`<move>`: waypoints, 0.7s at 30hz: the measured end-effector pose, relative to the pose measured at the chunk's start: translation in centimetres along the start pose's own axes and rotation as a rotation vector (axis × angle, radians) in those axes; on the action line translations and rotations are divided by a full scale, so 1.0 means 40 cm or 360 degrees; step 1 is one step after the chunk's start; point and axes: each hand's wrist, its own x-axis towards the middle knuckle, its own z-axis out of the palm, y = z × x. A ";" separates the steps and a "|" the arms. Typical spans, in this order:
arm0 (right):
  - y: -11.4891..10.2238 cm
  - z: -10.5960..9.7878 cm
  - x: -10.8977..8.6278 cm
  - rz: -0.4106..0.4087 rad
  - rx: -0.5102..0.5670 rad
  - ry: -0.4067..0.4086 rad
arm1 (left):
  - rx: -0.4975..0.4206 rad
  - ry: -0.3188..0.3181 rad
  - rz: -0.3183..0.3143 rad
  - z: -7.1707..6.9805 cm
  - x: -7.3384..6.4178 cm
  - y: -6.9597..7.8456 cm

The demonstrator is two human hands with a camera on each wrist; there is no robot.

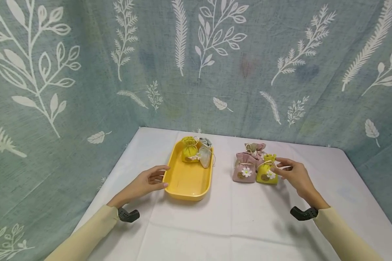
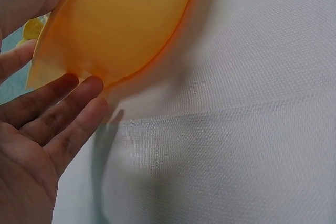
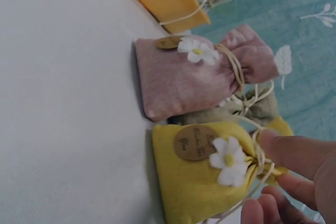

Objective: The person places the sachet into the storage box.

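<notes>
Two drawstring pouches sit in a yellow tray touched by an extended left hand as the right hand pinches the neck of a daisy-trimmed yellow pouch beside a pink pouch.

- Tray: plain yellow-orange.
- Tabletop: white.
- Pouch nearest the tabletop's right edge: yellow; flower white, yellow-centred.
- Backdrop: blue-green, white leaf print.

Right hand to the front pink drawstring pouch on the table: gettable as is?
Probably yes, from above or in front: nothing covers the pink drawstring pouch there. Straight across looks blocked: the yellow drawstring pouch, its neck at the right hand's fingertips, stands between.
</notes>
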 end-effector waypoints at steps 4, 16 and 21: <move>0.015 0.005 0.005 0.0009 0.0034 -0.0030 | -0.0002 -0.0013 0.0018 -0.001 0.002 0.001; 0.048 0.019 0.038 0.0147 0.0078 -0.0146 | 0.0026 -0.0015 0.0008 -0.004 0.003 0.004; 0.049 0.021 0.040 0.0165 0.0020 -0.0170 | 0.0027 -0.0016 0.0013 -0.002 0.004 0.000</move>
